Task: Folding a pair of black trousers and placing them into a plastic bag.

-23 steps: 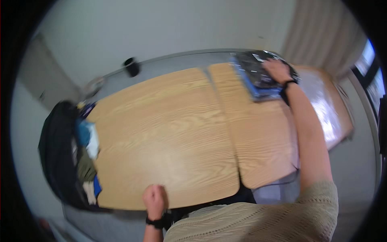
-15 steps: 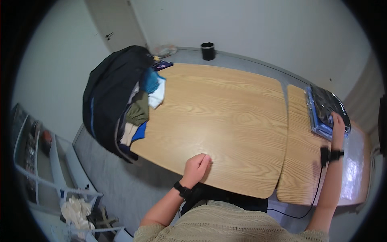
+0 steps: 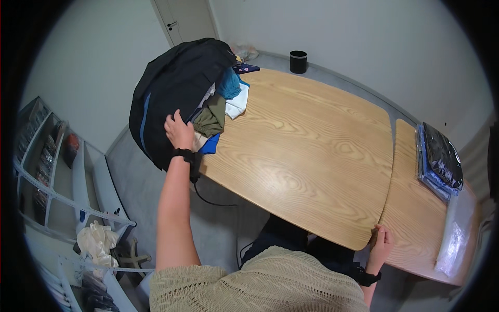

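A large black bag (image 3: 176, 78) with a blue stripe lies on its side at the left end of the wooden table (image 3: 312, 145), its mouth facing right. Clothes spill from it: an olive garment (image 3: 210, 118), a teal one (image 3: 228, 84), a white one (image 3: 237, 102) and a blue one (image 3: 210, 145). My left hand (image 3: 179, 131) rests on the bag near its opening, fingers spread. At the table's near right corner is my right hand (image 3: 383, 240), its fingers loosely bent and apart, with nothing visible in them. Black bands circle both wrists.
On the side table at right lie a stack of plastic-wrapped dark and blue garments (image 3: 439, 158) and clear plastic bags (image 3: 452, 234). A shelf unit (image 3: 78, 197) stands at lower left. A black bin (image 3: 298, 62) sits by the far wall. A cable (image 3: 215, 204) hangs below my left wrist.
My left hand has moved from the table's near edge up onto the black bag. My right hand has left the wrapped stack and come back to the table corner. The view has turned left.
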The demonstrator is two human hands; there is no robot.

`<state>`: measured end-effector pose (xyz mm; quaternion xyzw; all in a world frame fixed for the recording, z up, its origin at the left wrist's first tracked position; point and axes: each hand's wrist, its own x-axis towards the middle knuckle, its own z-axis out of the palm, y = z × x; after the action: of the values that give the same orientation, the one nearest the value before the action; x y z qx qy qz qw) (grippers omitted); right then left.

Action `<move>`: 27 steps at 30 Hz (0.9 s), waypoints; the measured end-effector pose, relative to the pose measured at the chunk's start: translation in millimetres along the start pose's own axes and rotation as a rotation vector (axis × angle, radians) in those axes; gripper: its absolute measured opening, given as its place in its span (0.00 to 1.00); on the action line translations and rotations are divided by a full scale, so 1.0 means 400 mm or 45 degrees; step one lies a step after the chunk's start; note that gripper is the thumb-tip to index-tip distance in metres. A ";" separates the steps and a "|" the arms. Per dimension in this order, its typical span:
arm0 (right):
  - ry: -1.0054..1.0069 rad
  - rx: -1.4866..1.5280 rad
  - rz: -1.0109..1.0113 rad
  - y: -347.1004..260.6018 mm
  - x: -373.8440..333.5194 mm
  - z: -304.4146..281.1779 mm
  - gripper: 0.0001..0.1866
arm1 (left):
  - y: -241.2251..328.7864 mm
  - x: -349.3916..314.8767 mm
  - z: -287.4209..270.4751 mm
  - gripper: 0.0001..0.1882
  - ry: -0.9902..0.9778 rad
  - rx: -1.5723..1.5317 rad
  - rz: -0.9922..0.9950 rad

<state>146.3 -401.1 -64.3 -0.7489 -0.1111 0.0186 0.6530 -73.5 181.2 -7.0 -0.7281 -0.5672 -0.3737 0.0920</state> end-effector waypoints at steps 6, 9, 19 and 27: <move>-0.120 -0.316 -0.144 0.010 0.023 0.031 0.09 | -0.095 0.089 0.061 0.29 -0.428 0.091 -0.187; -0.103 -0.273 -0.110 0.007 0.029 0.054 0.08 | -0.167 0.130 0.085 0.23 -0.427 -0.059 -0.085; -0.178 -0.395 -0.302 0.001 0.023 0.110 0.06 | -0.119 0.166 -0.033 0.14 -0.151 -0.157 0.179; -0.184 -0.290 -0.194 -0.015 0.008 0.121 0.08 | 0.284 0.031 -0.259 0.12 -0.268 -0.941 0.588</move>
<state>140.1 -352.6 -65.3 -0.8042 -0.2158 0.0101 0.5537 -16.5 94.1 106.8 -0.8537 -0.2245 -0.4448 -0.1516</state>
